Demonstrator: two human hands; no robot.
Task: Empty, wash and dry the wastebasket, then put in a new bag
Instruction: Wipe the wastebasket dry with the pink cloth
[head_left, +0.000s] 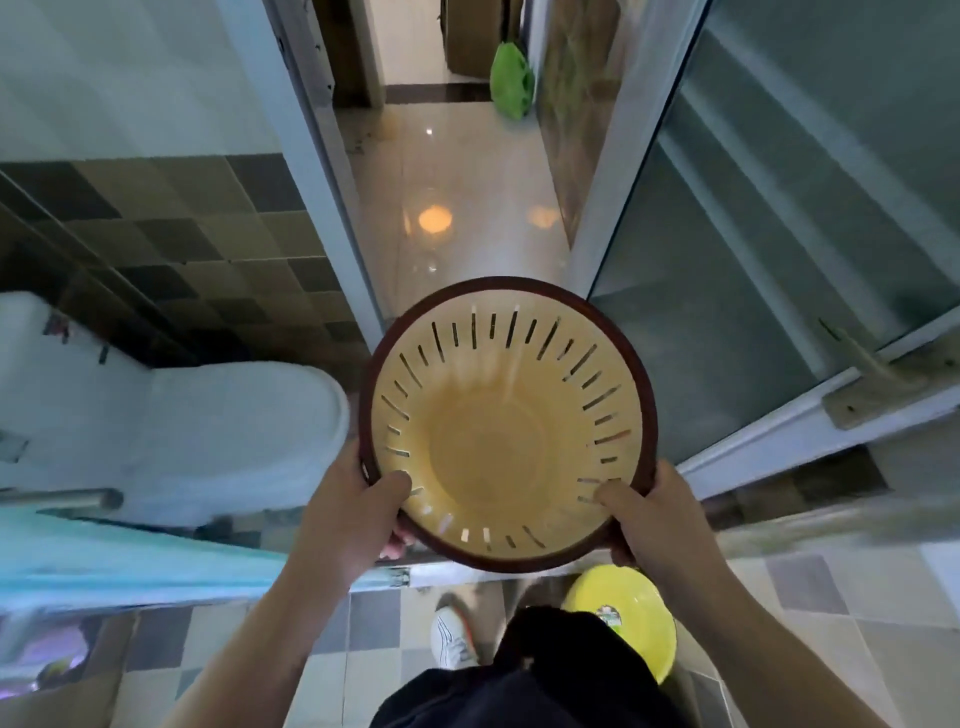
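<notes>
I hold a round wastebasket (493, 441) in front of me, its mouth facing up at the camera. It is cream-yellow inside with slits around the wall and has a dark brown rim. Nothing lies inside it. My left hand (358, 512) grips the rim at the lower left, thumb inside. My right hand (644, 512) grips the rim at the lower right, thumb inside as well. A green plastic bag (511, 80) sits on the floor far down the hallway.
A white toilet (228, 426) stands at the left. An open doorway (457, 208) leads to a glossy hallway floor ahead, a glass sliding door (779, 260) at its right. A yellow basin (628, 613) rests on the tiled floor by my feet.
</notes>
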